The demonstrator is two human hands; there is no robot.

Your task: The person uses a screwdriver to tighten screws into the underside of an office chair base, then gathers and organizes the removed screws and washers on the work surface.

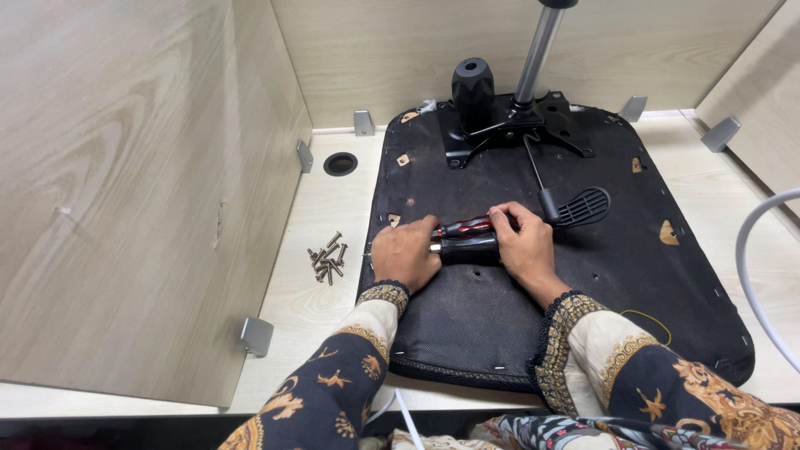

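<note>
Both hands on screwdrivers

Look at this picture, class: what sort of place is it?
Probably a workstation for furniture assembly: a pale wooden desk walled by light wood-grain partition panels, an upturned black fabric-covered chair seat with its metal mechanism, and a small pile of loose metal screws.

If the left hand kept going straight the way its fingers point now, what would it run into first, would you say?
The left hand points rightward along the red-and-black screwdriver handles it already touches; carried on, it would most likely meet the right hand gripping their other end, over the upturned chair seat.
</note>
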